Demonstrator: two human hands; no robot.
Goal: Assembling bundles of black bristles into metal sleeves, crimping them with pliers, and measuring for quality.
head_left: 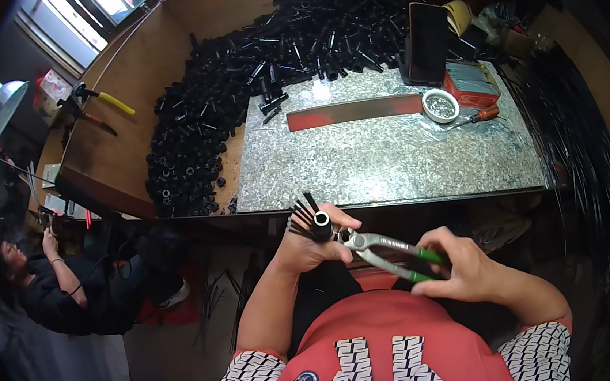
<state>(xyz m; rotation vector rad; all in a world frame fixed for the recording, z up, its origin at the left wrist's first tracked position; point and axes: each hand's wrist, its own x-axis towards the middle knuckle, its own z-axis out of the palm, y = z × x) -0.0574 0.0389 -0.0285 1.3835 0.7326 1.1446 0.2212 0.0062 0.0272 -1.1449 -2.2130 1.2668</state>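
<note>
Head view, slab (390, 160) as landmark. Left hand (310, 245), just off the slab's near edge, is closed round a short black tube (321, 227), held upright with its open end up, probably so the tool can get at the rim; thin black rods (300, 213) fan out of the same grip. Right hand (466, 267), nearer the body, is wrapped round the green handles of pliers (388, 250), whose metal nose touches the tube's side. Beyond and left of the slab, a heap of black parts (237, 94), likely stock within reach. On the slab's far edge: a red-ended metal strip (352, 111), a small round tin (441, 105), a screwdriver (478, 116). Far left of the slab, another person (72, 286) sits low.
</note>
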